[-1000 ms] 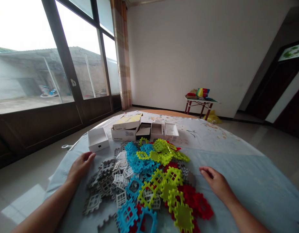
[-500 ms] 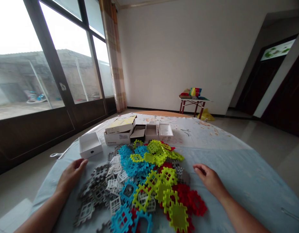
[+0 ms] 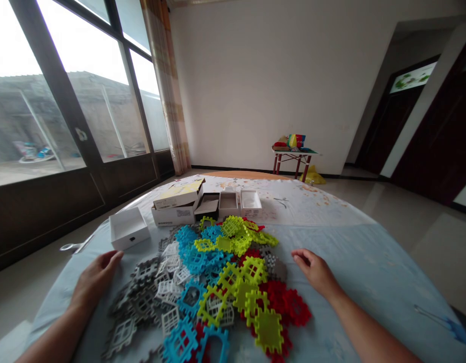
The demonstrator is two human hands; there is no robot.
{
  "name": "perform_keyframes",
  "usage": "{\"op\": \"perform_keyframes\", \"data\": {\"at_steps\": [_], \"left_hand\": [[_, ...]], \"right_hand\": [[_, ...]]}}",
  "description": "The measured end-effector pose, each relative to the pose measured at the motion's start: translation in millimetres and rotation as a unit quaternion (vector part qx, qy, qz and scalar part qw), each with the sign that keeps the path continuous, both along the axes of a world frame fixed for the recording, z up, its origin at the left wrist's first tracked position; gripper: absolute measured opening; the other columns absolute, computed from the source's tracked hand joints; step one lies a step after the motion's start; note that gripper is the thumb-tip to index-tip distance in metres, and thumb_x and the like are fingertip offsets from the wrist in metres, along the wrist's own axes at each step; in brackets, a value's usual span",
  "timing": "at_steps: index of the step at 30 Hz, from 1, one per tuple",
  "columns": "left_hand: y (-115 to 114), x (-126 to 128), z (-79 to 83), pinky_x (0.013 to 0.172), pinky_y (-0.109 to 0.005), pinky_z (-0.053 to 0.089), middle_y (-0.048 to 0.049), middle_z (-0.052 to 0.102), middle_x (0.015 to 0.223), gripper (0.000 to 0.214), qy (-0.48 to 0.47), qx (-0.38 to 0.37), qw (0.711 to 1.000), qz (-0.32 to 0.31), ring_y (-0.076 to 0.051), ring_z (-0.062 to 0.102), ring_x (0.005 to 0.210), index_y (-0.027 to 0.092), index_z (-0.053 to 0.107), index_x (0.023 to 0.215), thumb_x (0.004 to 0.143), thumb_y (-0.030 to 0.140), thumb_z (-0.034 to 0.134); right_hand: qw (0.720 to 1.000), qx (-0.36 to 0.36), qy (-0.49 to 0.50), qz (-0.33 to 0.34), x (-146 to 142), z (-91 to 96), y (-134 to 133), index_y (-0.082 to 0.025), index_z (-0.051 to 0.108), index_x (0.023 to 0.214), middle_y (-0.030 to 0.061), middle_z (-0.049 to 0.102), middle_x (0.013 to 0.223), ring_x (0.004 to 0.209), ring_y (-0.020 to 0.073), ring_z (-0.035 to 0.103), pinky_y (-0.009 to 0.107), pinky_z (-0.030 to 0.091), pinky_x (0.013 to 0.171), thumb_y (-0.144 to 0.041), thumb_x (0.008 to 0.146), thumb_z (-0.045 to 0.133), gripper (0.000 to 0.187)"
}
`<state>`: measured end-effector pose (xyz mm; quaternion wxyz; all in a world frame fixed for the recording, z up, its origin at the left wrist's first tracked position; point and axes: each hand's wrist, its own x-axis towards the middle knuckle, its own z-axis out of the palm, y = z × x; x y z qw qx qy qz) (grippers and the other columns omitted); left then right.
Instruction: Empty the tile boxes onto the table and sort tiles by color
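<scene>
My left hand (image 3: 94,280) rests on the tablecloth left of the pile, fingers loosely bent and holding nothing. Right of the pile lies my right hand (image 3: 314,272), likewise relaxed and without anything in it. Between them spreads a heap of plastic interlocking panels with toothed edges. Grey panels (image 3: 140,297) are nearest my left hand, with white lattice panels (image 3: 169,290) beside them. Blue panels (image 3: 190,297) and lime green panels (image 3: 268,330) fill the middle. Red panels (image 3: 295,306) lie on the side towards my right hand. Neither hand touches the heap.
An open white box (image 3: 129,229) stands beyond my left hand. Behind the heap are a yellow-topped box (image 3: 180,194), a black box (image 3: 207,206) and two small white trays (image 3: 251,201). A small side table (image 3: 293,151) stands by the wall, windows (image 3: 89,91) at left.
The camera view has turned slightly right, so the table and everything on it appear farther left. Both hands stay beside the heap, which looks unchanged.
</scene>
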<state>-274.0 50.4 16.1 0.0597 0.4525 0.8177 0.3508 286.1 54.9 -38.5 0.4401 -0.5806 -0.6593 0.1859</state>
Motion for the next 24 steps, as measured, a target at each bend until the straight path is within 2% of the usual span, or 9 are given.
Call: {"op": "perform_keyframes", "data": {"at_steps": [5,11,16,21,24], "left_hand": [[0,-2,-0.4,0.08,-0.035,0.049,0.0053,0.068,0.08,0.041,0.006,-0.013,1.0,-0.001,-0.024,0.062,0.089,0.031,0.058,0.086,0.068,0.063,0.041],[-2,0,4.6,0.081,-0.035,0.046,-0.0124,0.067,0.097,0.059,0.005,-0.03,0.999,-0.021,-0.027,0.06,0.093,0.012,0.06,0.108,0.073,0.056,0.042],[-6,3,6.1,0.083,-0.038,0.045,-0.0133,0.067,0.096,0.058,-0.014,-0.019,1.0,-0.018,-0.029,0.06,0.093,0.01,0.06,0.11,0.075,0.054,0.043],[-31,-4,6.5,0.092,-0.042,0.039,-0.0144,0.064,0.102,0.054,-0.047,0.047,0.998,0.001,-0.029,0.055,0.104,0.01,0.059,0.106,0.08,0.051,0.037],[-55,-3,5.1,0.09,-0.037,0.043,-0.0118,0.065,0.102,0.052,-0.08,0.097,0.992,-0.025,-0.024,0.058,0.098,0.011,0.058,0.105,0.081,0.051,0.035]], "right_hand": [[1.0,-0.001,0.005,0.005,0,-1.2,1,-0.019,0.064,0.09,0.0071,0.07,0.089,0.085,0.0213,0.064,0.032,0.05,0.079,-0.04,0.08,0.047,0.028],[1.0,0.001,0.009,0.001,-1,-2.7,1,-0.019,0.063,0.09,0.0081,0.069,0.09,0.085,0.0217,0.064,0.032,0.049,0.079,-0.039,0.079,0.046,0.029],[1.0,-0.009,0.015,0.0,-1,-3.9,2,-0.019,0.063,0.089,0.0076,0.069,0.09,0.086,0.0219,0.064,0.033,0.049,0.08,-0.041,0.079,0.047,0.029],[0.997,-0.028,0.066,-0.009,3,7.5,-6,-0.018,0.062,0.092,0.0089,0.07,0.087,0.078,0.0213,0.065,0.032,0.052,0.073,-0.046,0.078,0.049,0.034],[0.996,-0.035,0.085,-0.019,5,23.9,-18,-0.017,0.06,0.096,0.0089,0.069,0.086,0.072,0.02,0.065,0.03,0.053,0.066,-0.049,0.078,0.049,0.038]]}}
